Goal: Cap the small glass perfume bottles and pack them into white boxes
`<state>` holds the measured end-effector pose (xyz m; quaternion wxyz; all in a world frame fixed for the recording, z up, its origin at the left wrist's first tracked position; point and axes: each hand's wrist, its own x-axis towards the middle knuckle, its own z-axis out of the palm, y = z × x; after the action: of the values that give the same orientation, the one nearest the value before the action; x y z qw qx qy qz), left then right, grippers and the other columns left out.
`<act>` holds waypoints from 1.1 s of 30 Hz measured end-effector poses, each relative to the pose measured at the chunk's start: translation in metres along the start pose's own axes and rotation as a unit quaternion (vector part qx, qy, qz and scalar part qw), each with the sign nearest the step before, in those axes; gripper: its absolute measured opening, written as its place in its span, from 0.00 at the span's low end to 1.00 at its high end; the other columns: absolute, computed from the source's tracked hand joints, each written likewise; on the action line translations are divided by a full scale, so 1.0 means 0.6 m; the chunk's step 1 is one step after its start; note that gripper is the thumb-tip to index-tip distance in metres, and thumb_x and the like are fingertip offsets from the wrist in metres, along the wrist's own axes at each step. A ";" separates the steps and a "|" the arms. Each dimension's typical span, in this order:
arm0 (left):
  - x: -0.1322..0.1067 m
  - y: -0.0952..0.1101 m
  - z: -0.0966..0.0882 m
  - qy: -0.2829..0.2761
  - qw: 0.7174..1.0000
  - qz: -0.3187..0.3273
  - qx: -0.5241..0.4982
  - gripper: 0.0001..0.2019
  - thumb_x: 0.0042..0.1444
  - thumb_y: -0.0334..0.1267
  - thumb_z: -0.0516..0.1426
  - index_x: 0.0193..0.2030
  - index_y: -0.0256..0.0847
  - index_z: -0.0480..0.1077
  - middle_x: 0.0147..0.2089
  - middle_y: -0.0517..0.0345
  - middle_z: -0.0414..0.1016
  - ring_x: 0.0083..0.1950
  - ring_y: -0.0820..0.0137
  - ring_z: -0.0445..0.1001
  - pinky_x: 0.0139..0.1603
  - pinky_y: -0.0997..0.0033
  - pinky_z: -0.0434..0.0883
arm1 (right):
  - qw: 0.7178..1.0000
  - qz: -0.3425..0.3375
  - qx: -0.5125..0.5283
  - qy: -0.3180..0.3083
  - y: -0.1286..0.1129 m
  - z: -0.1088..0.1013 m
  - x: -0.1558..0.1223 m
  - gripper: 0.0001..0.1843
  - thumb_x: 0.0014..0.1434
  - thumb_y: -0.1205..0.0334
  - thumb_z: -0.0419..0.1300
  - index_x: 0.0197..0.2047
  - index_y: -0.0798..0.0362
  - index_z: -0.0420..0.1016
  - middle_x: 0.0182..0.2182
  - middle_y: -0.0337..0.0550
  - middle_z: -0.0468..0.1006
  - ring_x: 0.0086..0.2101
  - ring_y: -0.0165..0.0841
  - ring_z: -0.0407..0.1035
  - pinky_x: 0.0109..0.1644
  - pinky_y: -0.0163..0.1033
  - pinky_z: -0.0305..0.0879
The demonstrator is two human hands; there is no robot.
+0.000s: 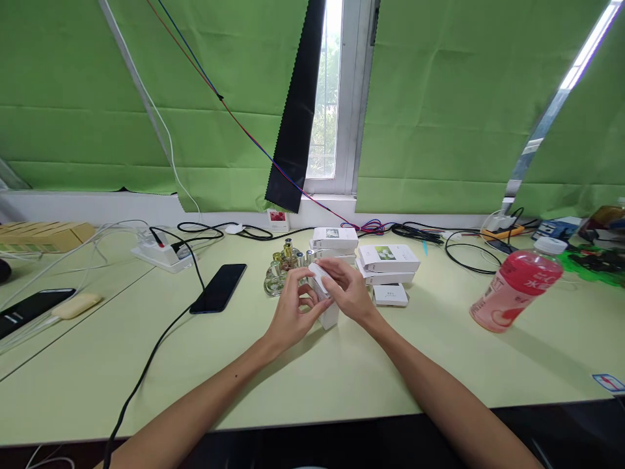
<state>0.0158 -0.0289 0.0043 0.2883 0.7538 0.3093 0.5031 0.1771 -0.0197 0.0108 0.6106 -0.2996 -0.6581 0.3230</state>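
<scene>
Both hands meet over the middle of the pale green table [342, 378]. My left hand [291, 312] and my right hand [349, 290] are closed around a small white box [326, 296] that stands on the table, fingers at its top flap. Just behind the hands is a cluster of small glass perfume bottles [286, 266] with gold and silver caps. To the right lie stacked white boxes [388, 260], with another white box [334, 238] behind and a small flat one [390, 295] in front.
A black phone [219, 286] lies left of the hands, with a black cable [161, 339] running to a power strip [161, 251]. A pink drink bottle [517, 286] stands at the right. Cables and clutter line the back edge under green curtains. Another phone [29, 309] lies far left.
</scene>
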 end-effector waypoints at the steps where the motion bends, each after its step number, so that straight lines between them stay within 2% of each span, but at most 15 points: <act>1: 0.000 0.000 0.000 0.002 1.000 0.003 0.003 0.20 0.61 0.45 0.63 0.54 0.49 0.60 0.58 0.54 0.59 0.34 0.80 0.72 0.31 0.74 0.75 | 1.000 0.001 0.000 0.003 0.001 0.000 0.000 0.17 0.63 0.55 0.62 0.54 0.51 0.74 0.53 0.50 0.81 0.53 0.40 0.77 0.61 0.49 0.74; 8: 0.002 -0.003 -0.001 0.010 1.000 -0.004 0.018 0.22 0.59 0.46 0.65 0.54 0.49 0.61 0.58 0.53 0.58 0.35 0.79 0.72 0.33 0.72 0.77 | 1.000 0.016 -0.007 0.021 0.001 -0.001 -0.001 0.18 0.60 0.54 0.65 0.52 0.50 0.76 0.52 0.49 0.82 0.53 0.41 0.78 0.61 0.49 0.75; 15: 0.003 -0.006 -0.001 0.016 0.999 -0.013 0.026 0.23 0.58 0.46 0.65 0.55 0.49 0.61 0.59 0.52 0.59 0.36 0.78 0.72 0.34 0.70 0.78 | 1.000 0.006 -0.018 0.021 -0.001 -0.005 0.000 0.18 0.58 0.58 0.66 0.52 0.50 0.76 0.51 0.49 0.83 0.52 0.41 0.78 0.61 0.50 0.75; 22: 0.002 -0.007 -0.001 0.016 0.999 -0.008 0.027 0.22 0.58 0.46 0.64 0.54 0.48 0.61 0.58 0.53 0.60 0.34 0.79 0.72 0.32 0.72 0.76 | 0.995 -0.027 -0.092 0.009 -0.011 -0.006 -0.001 0.17 0.57 0.61 0.63 0.50 0.50 0.78 0.48 0.46 0.83 0.48 0.40 0.80 0.57 0.48 0.77; 26: 0.002 -0.009 -0.001 0.022 0.999 -0.001 0.032 0.20 0.60 0.45 0.63 0.54 0.48 0.61 0.56 0.53 0.60 0.36 0.76 0.73 0.33 0.72 0.77 | 0.990 -0.049 -0.133 -0.010 -0.016 -0.005 -0.003 0.20 0.55 0.62 0.64 0.53 0.51 0.78 0.49 0.48 0.83 0.48 0.42 0.79 0.55 0.47 0.77; 33: 0.004 -0.007 0.000 0.021 0.999 -0.005 0.026 0.21 0.60 0.47 0.63 0.53 0.47 0.61 0.56 0.54 0.60 0.35 0.78 0.72 0.32 0.73 0.76 | 0.988 -0.056 -0.147 -0.009 -0.015 -0.004 -0.005 0.19 0.59 0.63 0.60 0.54 0.50 0.78 0.51 0.46 0.83 0.50 0.41 0.78 0.54 0.46 0.77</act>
<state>0.0156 -0.0245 0.0024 0.2646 0.7485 0.3324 0.5092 0.1800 -0.0273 0.0158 0.5713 -0.3458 -0.7195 0.1908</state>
